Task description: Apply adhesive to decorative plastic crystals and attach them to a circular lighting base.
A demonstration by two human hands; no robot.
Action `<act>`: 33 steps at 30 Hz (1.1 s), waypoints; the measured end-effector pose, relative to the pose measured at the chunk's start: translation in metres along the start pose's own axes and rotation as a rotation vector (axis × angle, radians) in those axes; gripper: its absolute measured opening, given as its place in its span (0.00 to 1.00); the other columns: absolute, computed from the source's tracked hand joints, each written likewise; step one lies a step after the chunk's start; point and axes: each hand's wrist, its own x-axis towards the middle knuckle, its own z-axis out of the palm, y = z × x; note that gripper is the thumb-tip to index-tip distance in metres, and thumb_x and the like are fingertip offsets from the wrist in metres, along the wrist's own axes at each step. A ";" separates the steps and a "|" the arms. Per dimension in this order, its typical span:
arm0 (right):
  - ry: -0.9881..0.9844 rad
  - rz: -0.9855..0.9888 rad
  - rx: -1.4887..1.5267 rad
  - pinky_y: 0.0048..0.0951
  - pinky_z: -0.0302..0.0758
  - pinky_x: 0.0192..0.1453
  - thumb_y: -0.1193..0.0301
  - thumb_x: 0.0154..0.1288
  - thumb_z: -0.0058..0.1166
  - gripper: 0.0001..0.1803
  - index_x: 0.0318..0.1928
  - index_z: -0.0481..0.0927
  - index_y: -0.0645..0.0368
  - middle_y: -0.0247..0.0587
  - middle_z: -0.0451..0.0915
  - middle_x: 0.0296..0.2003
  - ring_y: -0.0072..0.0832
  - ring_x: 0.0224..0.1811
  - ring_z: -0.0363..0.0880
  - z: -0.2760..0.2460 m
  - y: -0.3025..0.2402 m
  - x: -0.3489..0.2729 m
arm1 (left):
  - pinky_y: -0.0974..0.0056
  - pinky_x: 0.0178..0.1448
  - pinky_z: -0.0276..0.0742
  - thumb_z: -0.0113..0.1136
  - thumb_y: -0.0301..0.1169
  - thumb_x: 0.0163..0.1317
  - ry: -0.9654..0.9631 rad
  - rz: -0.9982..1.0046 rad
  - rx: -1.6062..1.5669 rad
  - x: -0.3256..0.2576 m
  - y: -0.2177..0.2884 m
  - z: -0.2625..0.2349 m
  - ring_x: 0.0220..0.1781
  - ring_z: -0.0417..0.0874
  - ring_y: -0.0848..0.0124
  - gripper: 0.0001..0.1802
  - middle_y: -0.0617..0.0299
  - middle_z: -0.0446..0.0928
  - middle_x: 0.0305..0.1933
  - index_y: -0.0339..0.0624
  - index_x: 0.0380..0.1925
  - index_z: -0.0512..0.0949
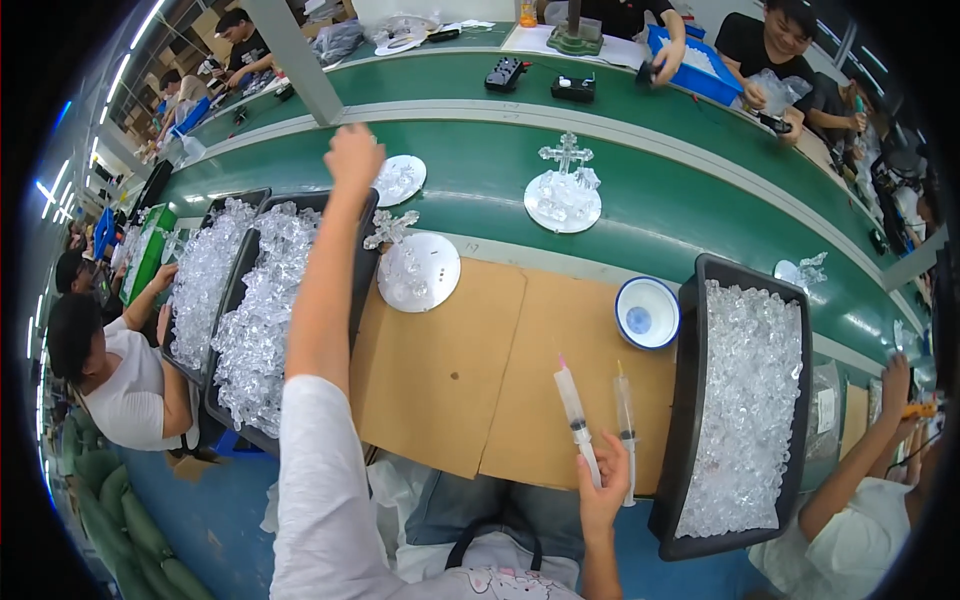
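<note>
My right hand (pixel 603 485) is closed around the lower end of a syringe (pixel 574 408) with a pink tip, held tilted over the cardboard sheet (pixel 430 380). A second syringe (pixel 625 405) lies just right of it, close to my fingers. My left arm stretches far forward, and my left hand (pixel 355 157) is curled closed above the green conveyor; whatever is in its fingers is hidden. Nearby is a white round disc (pixel 402 180) bearing clear pieces. Closer in, another white disc (pixel 435 275) carries clear pieces and a clear cross (pixel 390 230).
Black bins of clear crystal-like pieces stand left (pixel 262 310) and right (pixel 745 400). A blue-rimmed white bowl (pixel 647 313) sits by the right bin. On the green belt (pixel 460 165) rests a disc with an upright clear cross (pixel 566 155). Co-workers sit left, right and across.
</note>
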 end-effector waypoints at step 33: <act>-0.043 -0.342 -0.734 0.32 0.69 0.45 0.74 0.46 0.63 0.31 0.54 0.69 0.59 0.42 0.72 0.37 0.34 0.39 0.71 0.011 -0.025 0.010 | 0.56 0.42 0.73 0.57 0.27 0.54 -0.574 0.457 -0.583 -0.224 -0.099 -0.159 0.39 0.78 0.54 0.10 0.51 0.77 0.36 0.39 0.37 0.76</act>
